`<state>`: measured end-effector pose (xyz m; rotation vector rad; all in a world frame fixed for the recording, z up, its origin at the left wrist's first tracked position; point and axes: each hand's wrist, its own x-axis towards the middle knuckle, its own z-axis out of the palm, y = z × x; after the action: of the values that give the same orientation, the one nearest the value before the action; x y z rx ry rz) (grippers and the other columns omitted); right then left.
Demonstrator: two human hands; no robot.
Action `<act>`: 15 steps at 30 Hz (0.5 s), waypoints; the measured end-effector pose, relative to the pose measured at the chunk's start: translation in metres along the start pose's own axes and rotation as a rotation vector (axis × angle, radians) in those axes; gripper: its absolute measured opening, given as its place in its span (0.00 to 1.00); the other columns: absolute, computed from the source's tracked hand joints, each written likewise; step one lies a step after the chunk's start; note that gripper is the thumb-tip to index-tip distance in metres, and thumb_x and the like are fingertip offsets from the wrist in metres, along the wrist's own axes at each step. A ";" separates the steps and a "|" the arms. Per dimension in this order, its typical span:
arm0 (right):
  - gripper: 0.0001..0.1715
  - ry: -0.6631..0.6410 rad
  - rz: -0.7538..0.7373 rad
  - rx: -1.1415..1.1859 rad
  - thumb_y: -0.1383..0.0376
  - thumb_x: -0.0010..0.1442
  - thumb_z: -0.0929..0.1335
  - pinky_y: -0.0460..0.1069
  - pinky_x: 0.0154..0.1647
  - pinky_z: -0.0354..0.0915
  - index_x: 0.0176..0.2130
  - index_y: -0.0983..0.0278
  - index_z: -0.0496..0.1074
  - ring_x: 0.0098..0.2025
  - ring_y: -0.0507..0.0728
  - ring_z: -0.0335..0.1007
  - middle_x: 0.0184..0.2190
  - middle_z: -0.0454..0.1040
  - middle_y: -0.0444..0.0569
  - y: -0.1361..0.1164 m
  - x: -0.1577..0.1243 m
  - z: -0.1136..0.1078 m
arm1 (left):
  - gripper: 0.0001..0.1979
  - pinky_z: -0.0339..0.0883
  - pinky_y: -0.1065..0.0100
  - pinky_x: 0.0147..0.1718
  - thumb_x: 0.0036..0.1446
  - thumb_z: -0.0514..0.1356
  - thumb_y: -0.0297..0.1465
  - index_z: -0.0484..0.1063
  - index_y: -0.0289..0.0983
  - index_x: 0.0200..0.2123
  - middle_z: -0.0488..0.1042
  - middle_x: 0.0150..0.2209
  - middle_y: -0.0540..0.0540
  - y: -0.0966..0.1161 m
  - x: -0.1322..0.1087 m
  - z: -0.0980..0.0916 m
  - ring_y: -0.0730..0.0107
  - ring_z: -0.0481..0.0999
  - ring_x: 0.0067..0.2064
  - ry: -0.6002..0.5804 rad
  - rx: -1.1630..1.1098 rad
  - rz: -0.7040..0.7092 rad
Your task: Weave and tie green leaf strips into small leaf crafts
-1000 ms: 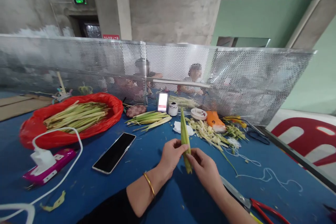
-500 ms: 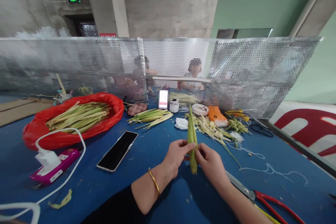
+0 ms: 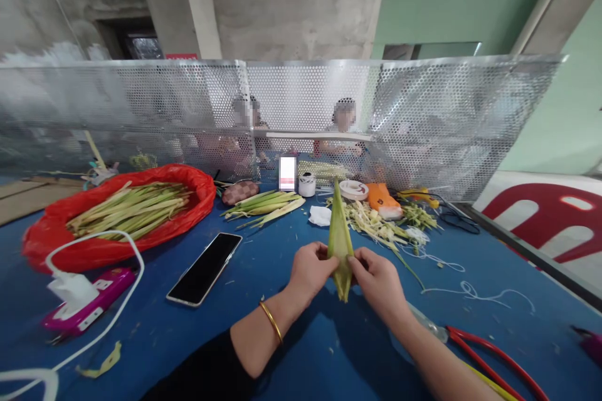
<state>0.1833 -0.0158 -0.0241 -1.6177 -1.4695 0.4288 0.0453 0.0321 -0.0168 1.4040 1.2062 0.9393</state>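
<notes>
a corn husk point(image 3: 341, 244) pinched at both edges, right of the phone point(image 3: 205, 269).
the left hand point(image 3: 310, 269) held the husk's left edge between thumb and fingers, and the right hand point(image 3: 379, 276) gripped the right edge likewise, above the table point(image 3: 263, 269), narrow tip pointing away. it was probably very light, springy lengthwise but soft across (and likely quick to split along its grain), so the two sides near the wide part seemed the best place for a gentle pinch. a red bag point(image 3: 42, 241) of leaves sat left of the phone and farther back; a loose pile of husks point(image 3: 270, 205) lay beyond the phone, to its right.
</notes>
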 end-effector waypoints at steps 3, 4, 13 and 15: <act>0.15 0.059 0.021 -0.105 0.59 0.57 0.61 0.46 0.24 0.56 0.22 0.60 0.62 0.21 0.53 0.65 0.17 0.70 0.42 -0.003 0.001 -0.005 | 0.03 0.63 0.72 0.25 0.43 0.60 0.26 0.71 0.36 0.26 0.75 0.24 0.49 0.002 -0.001 -0.003 0.71 0.73 0.25 0.043 0.193 0.043; 0.14 0.068 0.034 -0.105 0.59 0.57 0.61 0.46 0.24 0.56 0.22 0.60 0.62 0.21 0.54 0.65 0.17 0.70 0.42 -0.002 0.001 -0.006 | 0.02 0.63 0.72 0.24 0.44 0.60 0.26 0.71 0.36 0.26 0.74 0.23 0.49 0.003 -0.001 -0.004 0.71 0.73 0.24 0.044 0.224 0.058; 0.13 -0.119 0.346 0.447 0.57 0.48 0.65 0.46 0.19 0.60 0.20 0.60 0.61 0.15 0.53 0.66 0.11 0.64 0.38 0.008 0.005 0.009 | 0.04 0.65 0.73 0.28 0.45 0.56 0.23 0.69 0.37 0.26 0.72 0.24 0.51 -0.009 0.000 0.003 0.71 0.72 0.29 0.181 0.013 0.045; 0.13 -0.125 0.360 0.463 0.55 0.47 0.65 0.45 0.18 0.59 0.20 0.60 0.60 0.14 0.52 0.64 0.11 0.62 0.37 0.009 0.005 0.012 | 0.06 0.67 0.72 0.31 0.46 0.56 0.22 0.71 0.36 0.27 0.74 0.26 0.49 -0.013 -0.002 0.006 0.70 0.73 0.31 0.136 0.013 0.052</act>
<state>0.1810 -0.0064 -0.0360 -1.4880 -1.0573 1.0103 0.0488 0.0289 -0.0302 1.4058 1.2828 1.0791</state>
